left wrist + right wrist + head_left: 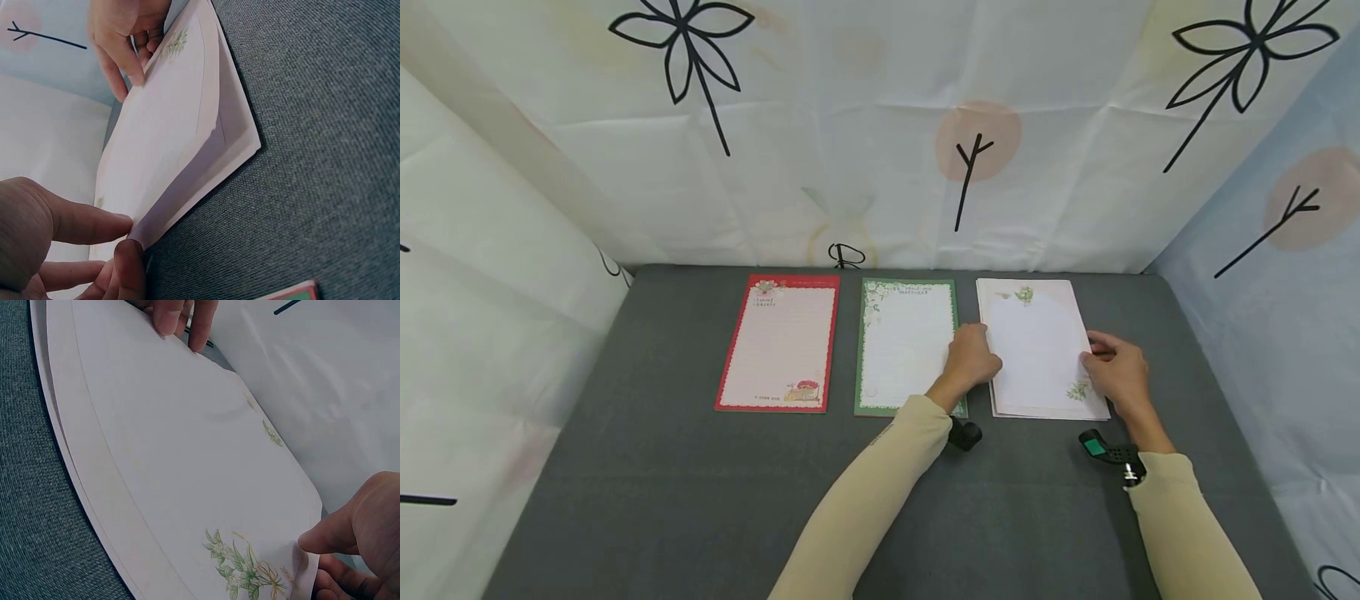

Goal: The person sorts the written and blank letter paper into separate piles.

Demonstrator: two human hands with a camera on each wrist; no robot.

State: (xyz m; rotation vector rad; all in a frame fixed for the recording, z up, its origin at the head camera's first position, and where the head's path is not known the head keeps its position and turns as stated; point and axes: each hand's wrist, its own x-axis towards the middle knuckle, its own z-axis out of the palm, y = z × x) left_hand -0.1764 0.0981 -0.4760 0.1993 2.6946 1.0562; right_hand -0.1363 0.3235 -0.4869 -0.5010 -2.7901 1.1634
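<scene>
Softly bowed, rectangular paper sheet (1036, 354), pinched between left grip (973, 357) and right grip (1120, 372).

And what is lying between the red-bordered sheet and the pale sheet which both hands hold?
In the head view, the green-bordered sheet lies there, partly covered by the left hand and sleeve, with grey tabletop on both sides.

Left paper (780, 350), middle paper (904, 346), right papers (1036, 358): one row toward the back of the desk (700, 500), fabric wall (850, 125) behind. Hands: left (972, 358) on right papers' left edge, right (1118, 377) on their right.
</scene>
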